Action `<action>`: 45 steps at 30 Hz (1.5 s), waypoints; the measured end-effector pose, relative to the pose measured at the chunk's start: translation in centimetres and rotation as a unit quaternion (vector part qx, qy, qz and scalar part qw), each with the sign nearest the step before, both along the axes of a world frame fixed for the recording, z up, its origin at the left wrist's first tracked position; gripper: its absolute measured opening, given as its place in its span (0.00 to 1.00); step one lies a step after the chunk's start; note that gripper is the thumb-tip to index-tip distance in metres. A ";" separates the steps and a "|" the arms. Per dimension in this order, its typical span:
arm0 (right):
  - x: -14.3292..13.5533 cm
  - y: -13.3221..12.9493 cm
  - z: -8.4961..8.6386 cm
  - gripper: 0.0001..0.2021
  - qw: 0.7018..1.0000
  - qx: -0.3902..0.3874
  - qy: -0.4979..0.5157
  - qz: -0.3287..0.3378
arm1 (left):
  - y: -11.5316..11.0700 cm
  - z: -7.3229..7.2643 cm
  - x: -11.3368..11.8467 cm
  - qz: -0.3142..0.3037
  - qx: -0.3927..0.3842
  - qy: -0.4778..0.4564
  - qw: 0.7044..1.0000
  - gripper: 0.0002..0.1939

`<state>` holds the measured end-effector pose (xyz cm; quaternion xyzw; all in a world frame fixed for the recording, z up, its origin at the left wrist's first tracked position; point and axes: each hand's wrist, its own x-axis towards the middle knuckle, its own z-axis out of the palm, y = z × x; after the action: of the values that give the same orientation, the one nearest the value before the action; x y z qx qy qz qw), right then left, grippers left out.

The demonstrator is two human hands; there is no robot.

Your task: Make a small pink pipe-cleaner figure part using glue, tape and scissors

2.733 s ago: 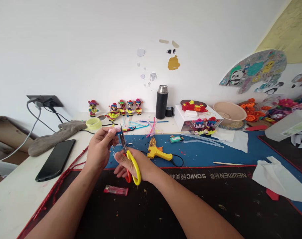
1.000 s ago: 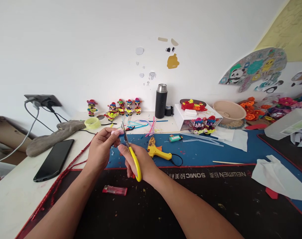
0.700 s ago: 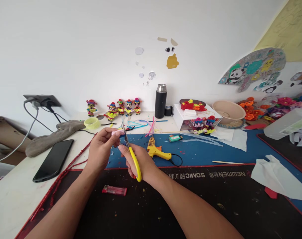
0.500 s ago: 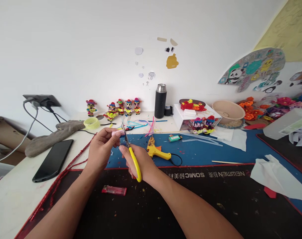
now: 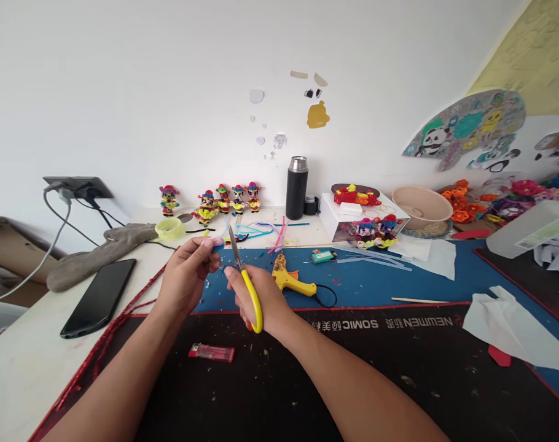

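My left hand (image 5: 186, 270) pinches a small piece, pale whitish with some blue (image 5: 218, 242), between thumb and fingers; its exact kind is too small to make out. In my right hand (image 5: 266, 296) are scissors with yellow handles (image 5: 252, 304). Their metal blades point up and away, just right of the small piece and apart from it. Beyond my right hand lies a yellow hot glue gun (image 5: 294, 282). A red lighter (image 5: 212, 352) rests on the black mat (image 5: 242, 399) below my hands.
Several small yarn figures (image 5: 206, 207) stand along the wall beside a black thermos (image 5: 297, 190). Coloured pipe cleaners (image 5: 261, 231) lie behind my hands. A phone (image 5: 98, 298) is on the left; a white box (image 5: 344, 215) and a beige bowl (image 5: 422, 204) are at the back right.
My left hand has drawn the small piece left, away from the scissor blades, and turned it so blue shows. The scissors have shifted slightly to the right.
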<state>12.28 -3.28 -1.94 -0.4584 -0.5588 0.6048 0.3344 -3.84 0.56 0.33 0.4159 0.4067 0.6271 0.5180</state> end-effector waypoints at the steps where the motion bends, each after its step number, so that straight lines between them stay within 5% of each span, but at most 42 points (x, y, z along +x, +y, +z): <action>1: 0.0 0.0 -0.1 0.33 1.000 0.001 0.016 -0.023 | 0.1 0.0 0.0 -0.002 -0.013 -0.024 1.000 0.18; 8: -0.4 0.1 -0.7 0.33 0.994 0.011 0.097 -0.057 | 0.5 -0.3 -0.3 -0.023 -0.066 -0.118 0.991 0.19; 22: 0.0 0.8 0.6 0.29 0.979 0.034 0.156 -0.126 | -0.5 -0.3 0.6 -0.147 -0.088 -0.080 0.982 0.21; 28: 0.2 0.8 0.8 0.27 0.979 0.050 0.145 -0.134 | -0.6 -0.4 0.6 -0.195 -0.099 -0.069 0.973 0.21; 38: 0.2 0.0 1.0 0.13 0.969 0.181 0.043 -0.166 | -0.7 -1.2 0.5 -0.245 -0.098 -0.082 0.961 0.17; 45: 0.2 0.1 1.0 0.17 0.978 0.144 0.057 -0.140 | -0.8 -1.2 0.7 -0.229 -0.105 -0.093 0.963 0.20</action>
<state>12.52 -3.18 -0.94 -0.4434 -0.5504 0.4905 0.5098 -3.13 -0.20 -0.83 0.3812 0.3146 0.4810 0.7241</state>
